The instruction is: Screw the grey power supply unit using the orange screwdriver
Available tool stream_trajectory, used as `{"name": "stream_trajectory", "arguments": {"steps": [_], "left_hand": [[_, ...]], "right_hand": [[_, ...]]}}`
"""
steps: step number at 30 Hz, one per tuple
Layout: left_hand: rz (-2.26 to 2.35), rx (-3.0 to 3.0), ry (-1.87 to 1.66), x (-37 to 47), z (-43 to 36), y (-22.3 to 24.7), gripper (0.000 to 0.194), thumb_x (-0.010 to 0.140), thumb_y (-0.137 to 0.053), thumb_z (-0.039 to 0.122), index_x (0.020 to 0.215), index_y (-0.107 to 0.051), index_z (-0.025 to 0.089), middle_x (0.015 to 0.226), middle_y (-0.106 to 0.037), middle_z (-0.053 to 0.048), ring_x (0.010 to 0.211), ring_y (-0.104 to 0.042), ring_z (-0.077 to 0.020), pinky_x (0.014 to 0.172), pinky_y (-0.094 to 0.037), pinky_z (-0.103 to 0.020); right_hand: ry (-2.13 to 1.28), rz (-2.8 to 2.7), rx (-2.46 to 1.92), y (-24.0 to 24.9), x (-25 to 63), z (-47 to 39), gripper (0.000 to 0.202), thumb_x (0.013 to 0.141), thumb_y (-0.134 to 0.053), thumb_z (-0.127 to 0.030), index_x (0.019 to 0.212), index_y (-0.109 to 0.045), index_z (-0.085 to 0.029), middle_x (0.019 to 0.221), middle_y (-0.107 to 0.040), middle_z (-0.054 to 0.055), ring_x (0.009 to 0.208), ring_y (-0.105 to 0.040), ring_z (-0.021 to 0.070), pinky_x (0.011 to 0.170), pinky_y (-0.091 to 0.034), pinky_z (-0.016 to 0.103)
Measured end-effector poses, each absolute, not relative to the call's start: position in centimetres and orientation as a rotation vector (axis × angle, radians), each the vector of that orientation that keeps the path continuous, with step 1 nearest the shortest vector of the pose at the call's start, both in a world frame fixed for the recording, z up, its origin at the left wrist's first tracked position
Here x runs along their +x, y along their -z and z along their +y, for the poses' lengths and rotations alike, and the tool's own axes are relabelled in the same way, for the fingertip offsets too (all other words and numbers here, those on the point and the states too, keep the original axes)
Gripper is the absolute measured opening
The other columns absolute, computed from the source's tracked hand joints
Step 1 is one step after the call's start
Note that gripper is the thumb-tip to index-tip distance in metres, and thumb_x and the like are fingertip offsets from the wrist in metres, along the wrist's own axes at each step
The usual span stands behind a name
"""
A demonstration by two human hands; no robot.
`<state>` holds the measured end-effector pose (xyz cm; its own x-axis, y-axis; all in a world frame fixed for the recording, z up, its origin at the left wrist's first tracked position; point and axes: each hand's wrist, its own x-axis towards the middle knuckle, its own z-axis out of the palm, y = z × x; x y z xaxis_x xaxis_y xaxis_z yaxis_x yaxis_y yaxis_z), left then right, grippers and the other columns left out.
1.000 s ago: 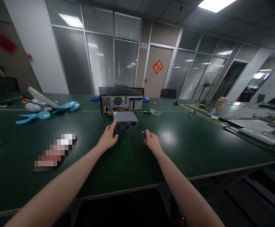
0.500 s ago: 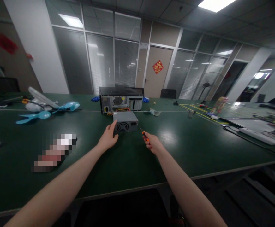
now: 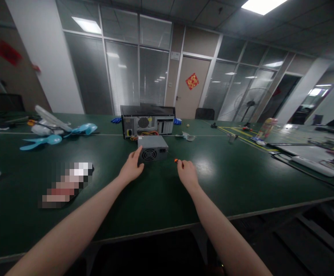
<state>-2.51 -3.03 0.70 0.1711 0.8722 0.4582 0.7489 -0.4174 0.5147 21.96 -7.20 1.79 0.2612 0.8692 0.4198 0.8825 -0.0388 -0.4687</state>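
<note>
Left hand: my left hand (image 3: 131, 167) has its pointing finger on the left edge of the grey metal box (image 3: 153, 147); my thumb sticks out, apart from my fingers, and the rest of them are bent; they do not pinch anything.
Right hand: my right hand (image 3: 188, 175) is just off the box's right side; my fingers are curled and clamped on the screwdriver (image 3: 176, 161).
Screwdriver: its orange part pokes out of my grip; its thin rod points at the box, but is too faint to tell if the tip touches.
Grey metal box: it sits on the green table (image 3: 143, 207), between my hands and the computer case (image 3: 148, 122); its round fan holes and plug spot face me.
Computer case: it is big and black, just behind the box; coloured wires (image 3: 149, 133) show between the two.
Near the case: blue gloves (image 3: 177, 121) peek out on the right; a crumpled clear thing (image 3: 188, 136) lies nearer to me.
Far left: light blue blades (image 3: 43, 141) lie by a white thing (image 3: 50, 122); a blocked-out flat thing (image 3: 67, 186) lies nearer to me.
Far right: a bottle (image 3: 266, 130) stands by yellow lines.
</note>
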Motion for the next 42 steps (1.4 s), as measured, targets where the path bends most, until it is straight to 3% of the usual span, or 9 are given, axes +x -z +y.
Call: {"name": "stream_trajectory", "arguments": {"steps": [8,14,24,28,32,34,39,42], "left_hand": [[1.593,2.257,-1.069,-2.5,-3.1,-0.8,0.071,0.076,-0.05,0.031,0.138,-0.014,0.026,0.131,-0.032,-0.012,0.116,-0.042,-0.0245,0.094,-0.036,-0.04],[1.599,2.236,-1.063,-2.4,-3.2,-1.0,0.072,0.076,-0.051,0.03,0.138,-0.015,0.026,0.131,-0.032,-0.012,0.115,-0.042,-0.0249,0.093,-0.036,-0.041],[1.585,2.272,-1.081,-2.5,-3.1,-0.8,0.07,0.077,-0.05,0.03,0.138,-0.014,0.027,0.131,-0.033,-0.012,0.116,-0.042,-0.0247,0.094,-0.036,-0.042],[1.594,2.261,-1.069,-2.5,-3.0,-0.7,0.07,0.077,-0.05,0.03,0.138,-0.014,0.027,0.132,-0.032,-0.013,0.116,-0.042,-0.0252,0.093,-0.037,-0.042],[1.598,2.262,-1.066,-2.5,-3.0,-0.7,0.071,0.077,-0.05,0.031,0.138,-0.014,0.027,0.132,-0.031,-0.012,0.117,-0.041,-0.0255,0.093,-0.036,-0.042],[1.59,2.267,-1.067,-2.5,-3.1,-0.8,0.071,0.076,-0.05,0.03,0.138,-0.014,0.027,0.132,-0.032,-0.012,0.117,-0.041,-0.0254,0.094,-0.036,-0.043],[1.602,2.251,-1.07,-2.5,-3.2,-0.9,0.072,0.076,-0.05,0.029,0.138,-0.014,0.027,0.131,-0.032,-0.012,0.116,-0.042,-0.0254,0.094,-0.036,-0.042],[1.597,2.255,-1.068,-2.5,-3.2,-0.9,0.071,0.076,-0.05,0.029,0.138,-0.014,0.027,0.131,-0.032,-0.012,0.116,-0.042,-0.0253,0.094,-0.036,-0.042]], "right_hand": [[0.117,-1.554,-1.928,-2.8,21.6,-8.3,0.018,0.083,-0.046,-0.033,0.096,-0.05,-0.021,0.101,-0.046,0.006,0.075,-0.052,0.0149,0.06,-0.035,0.027],[0.255,-1.547,-1.922,-3.1,21.3,-8.6,0.015,0.082,-0.049,-0.031,0.095,-0.05,-0.024,0.102,-0.046,0.004,0.078,-0.05,0.0137,0.056,-0.033,0.023],[0.097,-1.533,-2.051,-2.8,22.0,-8.1,0.038,0.089,-0.026,-0.046,0.092,-0.055,-0.022,0.092,-0.052,0.008,0.074,-0.053,0.0164,0.061,-0.034,0.027],[0.094,-1.509,-1.997,-2.8,21.8,-8.2,0.033,0.084,-0.042,-0.044,0.107,-0.046,-0.02,0.101,-0.049,0.01,0.078,-0.055,0.0178,0.063,-0.036,0.028],[0.07,-1.544,-1.939,-2.7,21.9,-8.3,0.023,0.082,-0.049,-0.034,0.1,-0.046,-0.02,0.099,-0.051,0.008,0.08,-0.055,0.0173,0.065,-0.037,0.027],[0.061,-1.545,-1.927,-2.7,22.0,-8.2,0.02,0.084,-0.045,-0.037,0.094,-0.048,-0.02,0.093,-0.054,0.007,0.078,-0.055,0.0171,0.065,-0.037,0.027],[-0.025,-1.515,-2.007,-2.5,22.1,-7.6,0.038,0.089,-0.028,-0.046,0.077,-0.052,-0.019,0.076,-0.057,0.008,0.07,-0.055,0.0176,0.063,-0.037,0.028],[-0.042,-1.531,-1.932,-2.2,22.2,-7.5,0.032,0.086,-0.035,-0.046,0.084,-0.053,-0.019,0.082,-0.058,0.008,0.074,-0.056,0.0176,0.064,-0.037,0.027]]}}
